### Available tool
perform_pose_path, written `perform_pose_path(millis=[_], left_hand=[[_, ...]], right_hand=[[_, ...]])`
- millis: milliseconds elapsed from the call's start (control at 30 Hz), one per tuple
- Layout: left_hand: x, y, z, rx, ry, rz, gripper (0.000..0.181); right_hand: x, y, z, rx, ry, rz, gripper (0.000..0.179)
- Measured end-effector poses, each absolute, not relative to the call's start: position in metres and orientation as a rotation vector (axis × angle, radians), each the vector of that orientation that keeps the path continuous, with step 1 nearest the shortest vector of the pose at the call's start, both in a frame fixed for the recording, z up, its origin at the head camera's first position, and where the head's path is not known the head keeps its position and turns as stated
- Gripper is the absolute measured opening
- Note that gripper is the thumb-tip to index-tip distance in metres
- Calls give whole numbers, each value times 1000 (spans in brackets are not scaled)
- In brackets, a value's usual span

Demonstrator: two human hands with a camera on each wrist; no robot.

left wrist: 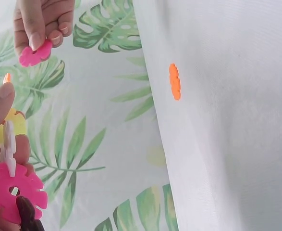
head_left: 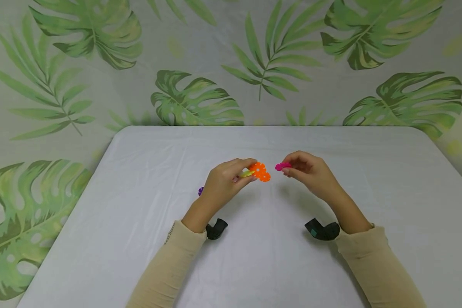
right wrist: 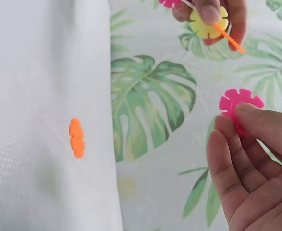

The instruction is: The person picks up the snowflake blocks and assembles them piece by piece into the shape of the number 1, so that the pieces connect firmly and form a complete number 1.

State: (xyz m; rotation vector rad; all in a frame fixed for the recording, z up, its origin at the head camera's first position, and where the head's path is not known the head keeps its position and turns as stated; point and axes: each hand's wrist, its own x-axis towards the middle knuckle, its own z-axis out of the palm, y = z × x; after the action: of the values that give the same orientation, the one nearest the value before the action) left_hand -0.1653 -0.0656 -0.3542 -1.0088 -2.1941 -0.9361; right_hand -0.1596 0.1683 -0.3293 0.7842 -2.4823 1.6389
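Note:
My left hand [head_left: 226,177] pinches a chain of slotted flower-shaped plastic discs by its yellow disc [left wrist: 17,130]. Beyond the fingertips an orange disc [head_left: 257,168] sticks out from the yellow one. Toward the wrist the chain continues with a white disc [left wrist: 9,147], a pink disc [left wrist: 32,190] and a dark purple disc [head_left: 200,191], mostly hidden in the head view. My right hand [head_left: 309,173] holds a loose pink disc [right wrist: 241,101] between thumb and fingers. That disc is apart from the chain, facing its orange end.
Another orange disc [right wrist: 76,138] lies on the white-covered table [head_left: 262,265], behind the held orange one in the head view. Black wrist cameras [head_left: 321,230] sit at both wrists. A leaf-print cloth [head_left: 200,98] hangs beyond the table's far edge.

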Motion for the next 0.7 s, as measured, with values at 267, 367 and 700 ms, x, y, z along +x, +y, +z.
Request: perform_pose_path(millis=[267, 367, 700], left_hand=[[-164, -63, -354, -1032, -2195, -918, 34], [-164, -62, -354, -1038, -2192, -920, 33], [-161, -60, -353, -1062, -2199, -904, 33]], right_hand=[[-149, 158, -317, 852, -2428, 1528, 13], [-149, 157, -319, 888, -2388, 1531, 14], [-162, 161, -342, 981, -2281, 1505, 23]])
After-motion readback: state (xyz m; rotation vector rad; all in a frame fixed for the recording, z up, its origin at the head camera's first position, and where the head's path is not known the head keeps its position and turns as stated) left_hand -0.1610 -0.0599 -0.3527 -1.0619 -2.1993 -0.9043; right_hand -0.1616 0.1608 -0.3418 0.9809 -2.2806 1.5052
